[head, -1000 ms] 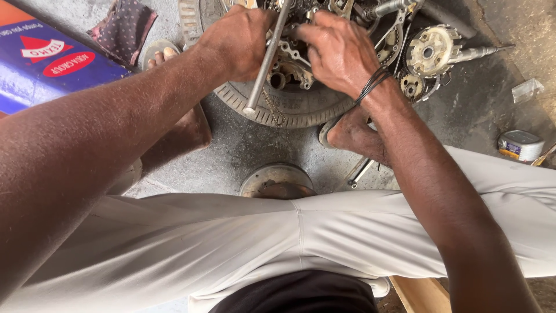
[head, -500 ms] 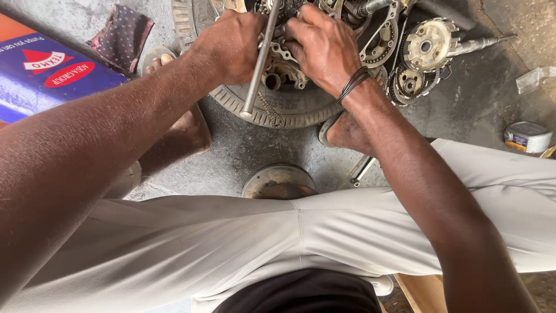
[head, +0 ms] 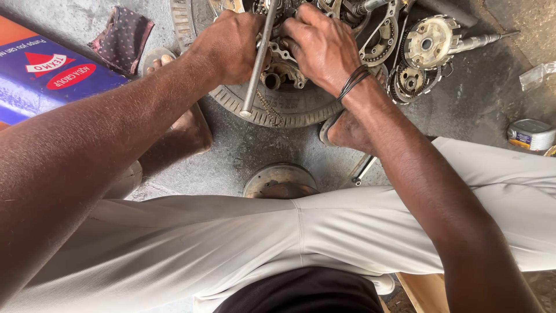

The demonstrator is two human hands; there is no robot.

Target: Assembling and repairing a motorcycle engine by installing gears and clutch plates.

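Observation:
My left hand (head: 231,45) grips a long metal rod tool (head: 256,66) that slants down over a greasy engine assembly (head: 278,72) resting on a small tyre (head: 278,110). My right hand (head: 321,46), with black bands at the wrist, presses its fingers onto the metal parts just right of the rod. What the fingertips hold is hidden. A round clutch-like part with a shaft (head: 431,42) lies to the right of my right hand.
A blue and orange printed board (head: 40,75) and a dark cloth (head: 123,37) lie at the left. A round metal drum (head: 280,182) sits by my knees, a small tin (head: 531,133) at the right. My feet (head: 347,130) flank the tyre on the concrete floor.
Both hands have stayed on the engine parts with small shifts. The view has drifted slightly, and the rod keeps its slant.

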